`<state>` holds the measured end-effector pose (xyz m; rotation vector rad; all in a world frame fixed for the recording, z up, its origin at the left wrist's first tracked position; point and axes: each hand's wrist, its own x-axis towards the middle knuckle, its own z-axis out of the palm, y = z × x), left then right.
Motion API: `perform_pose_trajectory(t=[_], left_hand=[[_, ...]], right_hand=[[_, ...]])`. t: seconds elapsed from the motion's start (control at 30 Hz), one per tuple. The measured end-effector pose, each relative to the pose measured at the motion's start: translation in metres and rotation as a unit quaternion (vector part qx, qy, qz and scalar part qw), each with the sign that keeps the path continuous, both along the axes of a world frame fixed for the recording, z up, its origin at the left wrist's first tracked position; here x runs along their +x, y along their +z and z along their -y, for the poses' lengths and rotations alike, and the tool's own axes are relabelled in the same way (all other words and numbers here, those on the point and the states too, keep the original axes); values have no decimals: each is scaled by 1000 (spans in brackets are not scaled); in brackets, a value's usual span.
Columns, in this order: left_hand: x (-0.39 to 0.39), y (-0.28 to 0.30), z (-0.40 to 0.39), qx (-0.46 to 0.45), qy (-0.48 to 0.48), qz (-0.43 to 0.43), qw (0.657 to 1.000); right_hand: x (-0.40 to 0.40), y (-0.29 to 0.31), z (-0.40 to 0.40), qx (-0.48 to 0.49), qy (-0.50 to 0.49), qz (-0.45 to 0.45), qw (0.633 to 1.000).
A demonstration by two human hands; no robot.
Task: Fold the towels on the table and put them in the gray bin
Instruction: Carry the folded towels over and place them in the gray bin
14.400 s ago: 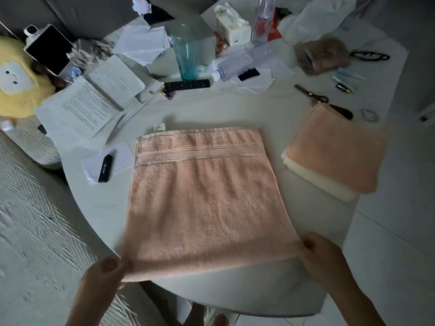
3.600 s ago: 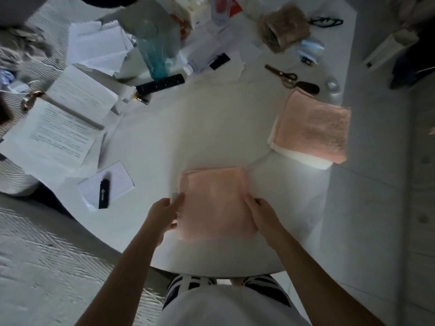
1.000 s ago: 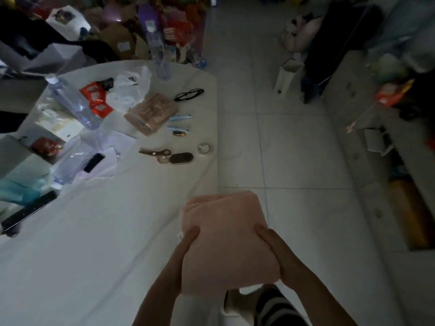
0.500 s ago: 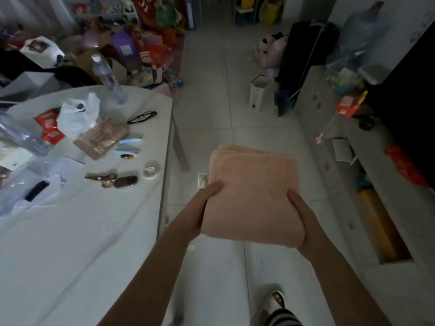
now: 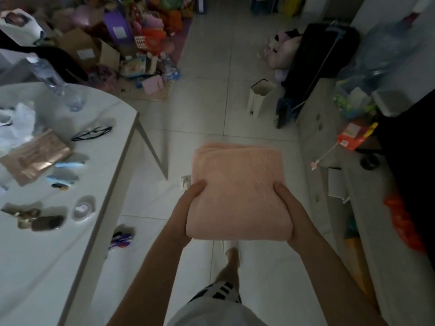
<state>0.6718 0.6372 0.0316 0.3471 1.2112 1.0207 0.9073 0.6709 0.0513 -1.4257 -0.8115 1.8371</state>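
We carry the folded, thick peach terry towel (image 5: 237, 191) between both hands above the tiled floor, right of the white table (image 5: 47, 243). Left hand (image 5: 188, 205) and right hand (image 5: 290, 215) each clasp one side edge; its long axis points ahead. No gray bin is identifiable.

A folded pink towel (image 5: 239, 191) is held up in the air over the white floor tiles (image 5: 211, 109). The left hand (image 5: 188, 208) grips its left side, and the right hand (image 5: 290, 215) grips its right side. A small white tag (image 5: 185, 182) sticks out by the left thumb. The white table (image 5: 47, 243) is to the left, with black glasses (image 5: 91, 133) and a roll of tape (image 5: 82, 207) on it.
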Motion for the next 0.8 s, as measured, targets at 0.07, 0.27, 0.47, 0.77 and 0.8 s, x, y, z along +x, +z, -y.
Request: perform_pose_trajectory(t=[0.07,0.27,0.47,0.77,0.8], left_hand=[[-1,-2,-57,0,6,8,1000],[-23,11,-219,9,30,8,999],[-66,13,-362,14,52,-11,998],[-177,6,-569,-11,186,-13,982],[-193,8,-585,-10,203,-6,979]], right_hand=[[1,1,-57,-2,3,9,1000],[-21,22,-225,15,32,36,999],[-66,21,-381,29,68,8,997],[-203,12,-646,16,186,11,982],[-223,14,-672,10,209,10,978]])
